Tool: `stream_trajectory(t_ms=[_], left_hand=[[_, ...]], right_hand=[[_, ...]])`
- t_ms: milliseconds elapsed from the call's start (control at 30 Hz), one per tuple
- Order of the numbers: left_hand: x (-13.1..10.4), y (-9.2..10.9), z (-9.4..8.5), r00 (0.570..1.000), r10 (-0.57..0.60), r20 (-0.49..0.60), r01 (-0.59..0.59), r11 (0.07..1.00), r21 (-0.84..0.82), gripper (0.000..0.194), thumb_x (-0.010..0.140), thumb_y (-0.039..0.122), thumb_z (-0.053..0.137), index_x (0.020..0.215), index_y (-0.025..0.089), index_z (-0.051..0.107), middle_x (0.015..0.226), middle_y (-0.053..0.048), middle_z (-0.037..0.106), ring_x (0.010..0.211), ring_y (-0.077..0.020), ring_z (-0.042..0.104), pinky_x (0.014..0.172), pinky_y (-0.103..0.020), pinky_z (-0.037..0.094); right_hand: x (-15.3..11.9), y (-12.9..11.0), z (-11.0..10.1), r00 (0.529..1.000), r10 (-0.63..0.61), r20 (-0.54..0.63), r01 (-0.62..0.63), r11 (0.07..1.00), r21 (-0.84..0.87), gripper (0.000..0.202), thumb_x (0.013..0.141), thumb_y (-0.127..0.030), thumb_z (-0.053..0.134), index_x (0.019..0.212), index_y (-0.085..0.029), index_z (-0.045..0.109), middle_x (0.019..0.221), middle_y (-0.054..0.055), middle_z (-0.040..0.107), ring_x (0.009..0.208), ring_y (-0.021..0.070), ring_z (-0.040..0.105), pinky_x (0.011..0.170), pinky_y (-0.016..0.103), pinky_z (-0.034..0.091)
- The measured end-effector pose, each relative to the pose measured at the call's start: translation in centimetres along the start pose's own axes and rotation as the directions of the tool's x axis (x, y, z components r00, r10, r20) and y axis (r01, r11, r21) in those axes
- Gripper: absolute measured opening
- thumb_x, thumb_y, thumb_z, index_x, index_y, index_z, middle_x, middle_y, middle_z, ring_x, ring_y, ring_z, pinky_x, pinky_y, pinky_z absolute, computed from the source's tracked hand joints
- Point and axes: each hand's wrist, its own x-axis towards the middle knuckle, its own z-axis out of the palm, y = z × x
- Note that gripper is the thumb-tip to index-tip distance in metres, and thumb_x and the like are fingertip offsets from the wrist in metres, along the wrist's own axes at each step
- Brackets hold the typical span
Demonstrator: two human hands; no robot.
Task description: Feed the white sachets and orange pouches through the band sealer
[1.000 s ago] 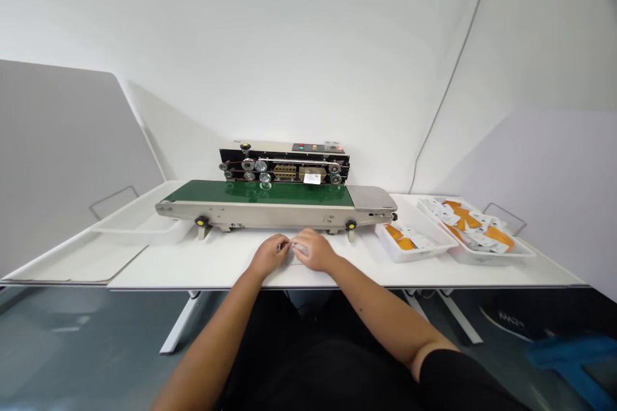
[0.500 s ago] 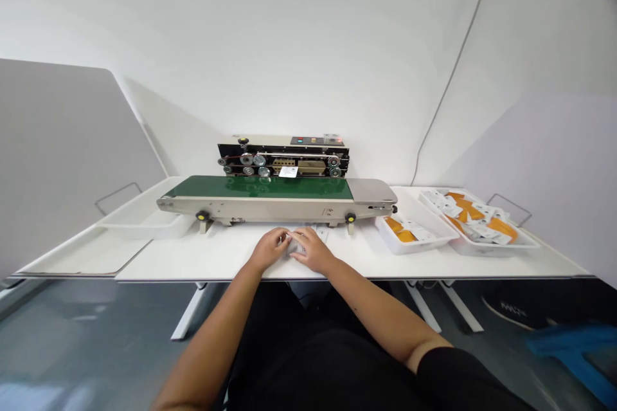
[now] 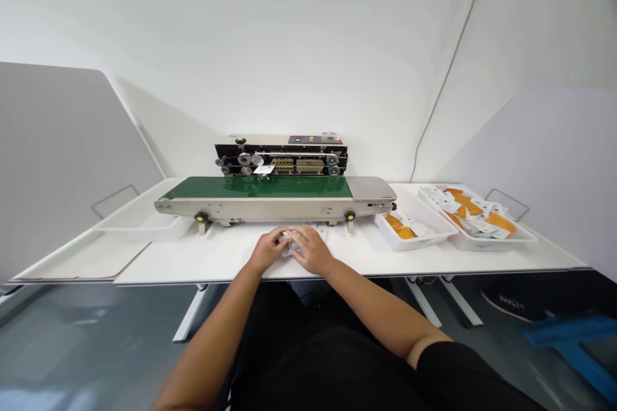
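Observation:
Close to the table's front edge, my left hand (image 3: 267, 250) and my right hand (image 3: 312, 250) meet, both with bent fingers closed on a small whitish plastic packet (image 3: 290, 245). My fingers cover much of it. Just behind my right hand, part of another white printed packet (image 3: 321, 229) lies on the table. Beyond my hands stands a band sealing machine (image 3: 282, 160) with a green conveyor belt (image 3: 260, 186). A white packet (image 3: 264, 169) sticks out of its rollers, above the belt and left of the middle.
Two white bins stand on the right: a smaller bin (image 3: 436, 245) and a larger bin (image 3: 523, 242), both with orange and white packets in them. At the left is another white tray (image 3: 168, 226). A grey panel (image 3: 58, 160) rises along the table's left side.
The white packet in the sealing machine has travelled left along the rollers. My hands have stayed in nearly the same place, and more of the packet between them now shows.

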Motion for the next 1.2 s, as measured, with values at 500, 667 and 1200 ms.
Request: stream_trajectory(t_ms=[500, 667, 1200], left_hand=[[-0.2, -0.4, 0.0, 0.977, -0.189, -0.098, 0.177, 0.977, -0.122, 0.030, 0.080, 0.044, 0.073, 0.088, 0.023, 0.053, 0.056, 0.007, 0.059, 0.049, -0.0139, 0.054, 0.049, -0.022, 0.038], [-0.2, -0.3, 0.0, 0.982, -0.179, -0.062, 0.170, 0.977, -0.129, 0.031, 0.081, 0.043, 0.072, 0.088, 0.024, 0.050, 0.057, 0.008, 0.056, 0.048, -0.0129, 0.052, 0.049, -0.022, 0.035], [-0.2, -0.3, -0.1, 0.994, -0.102, -0.046, 0.097, 0.989, -0.110, 0.021, 0.089, 0.041, 0.062, 0.092, 0.022, 0.053, 0.067, 0.005, 0.060, 0.060, -0.0145, 0.058, 0.058, -0.023, 0.042]], right_hand=[[-0.1, 1.5, -0.3, 0.938, 0.345, 0.023, -0.342, 0.915, 0.215, 0.026, 0.094, -0.029, 0.059, 0.116, -0.021, 0.070, 0.093, 0.006, 0.067, 0.089, 0.0219, 0.060, 0.088, 0.036, 0.049], [-0.2, 1.5, -0.2, 0.926, 0.378, 0.023, -0.372, 0.898, 0.235, 0.023, 0.091, -0.028, 0.061, 0.110, -0.020, 0.071, 0.091, 0.005, 0.068, 0.078, 0.0188, 0.060, 0.080, 0.031, 0.049], [-0.1, 1.0, -0.9, 0.872, 0.460, 0.167, -0.488, 0.841, 0.235, 0.023, 0.092, -0.035, 0.059, 0.104, -0.024, 0.075, 0.074, 0.001, 0.070, 0.065, 0.0172, 0.061, 0.066, 0.027, 0.046]])
